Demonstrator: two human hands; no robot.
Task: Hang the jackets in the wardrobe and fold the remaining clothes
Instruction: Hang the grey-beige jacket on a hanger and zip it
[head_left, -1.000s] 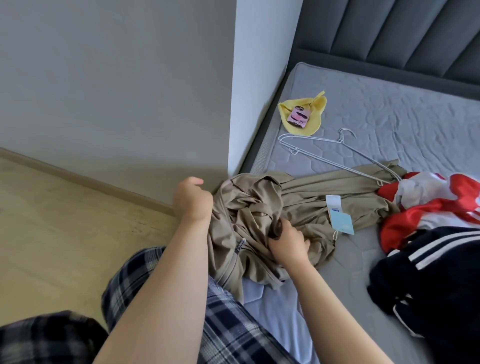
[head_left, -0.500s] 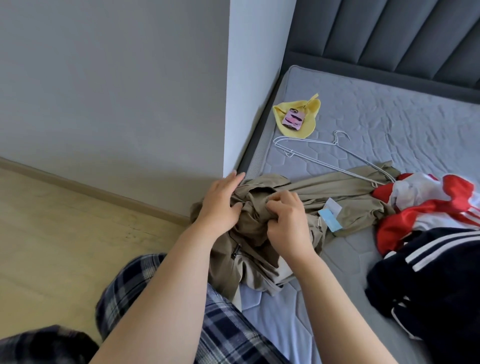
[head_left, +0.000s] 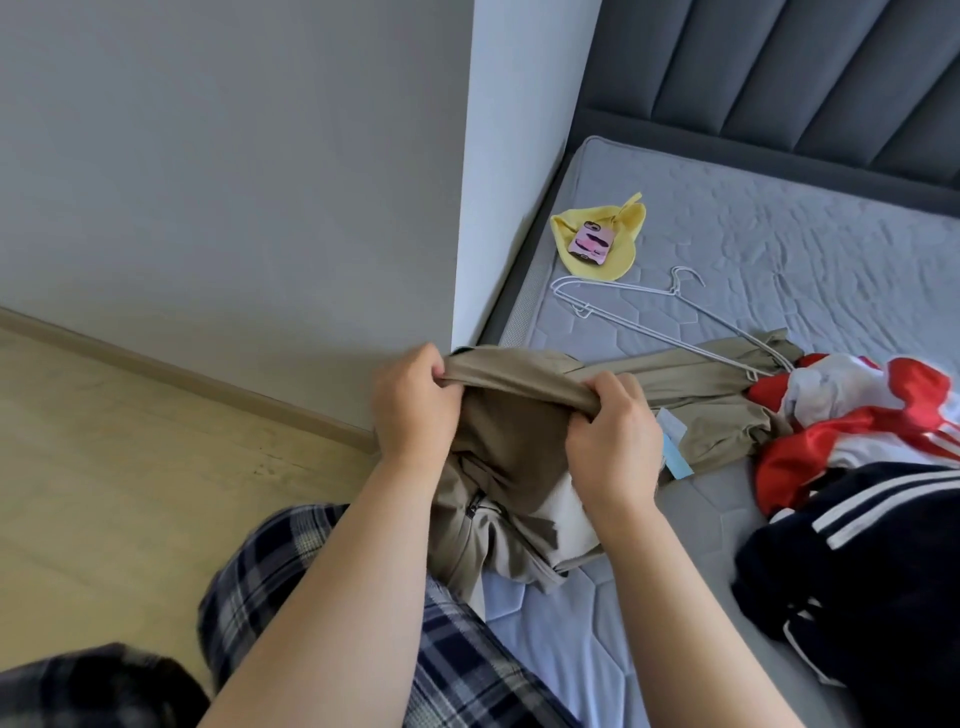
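head view | worn on person | faces forward-down | close above left hand (head_left: 415, 405), right hand (head_left: 613, 441)

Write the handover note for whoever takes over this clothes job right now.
Left grip: pinches a bunched edge of the beige jacket at the bed's near corner.
Right grip: holds the same edge, just to the right.
The hanger lies on the bed, one end over the jacket. The red-and-white top and the dark striped garment lie crumpled to the right.
Done: nothing hung or folded in view.
Left: hanger into jacket, hang it (wardrobe not in view), fold the rest.
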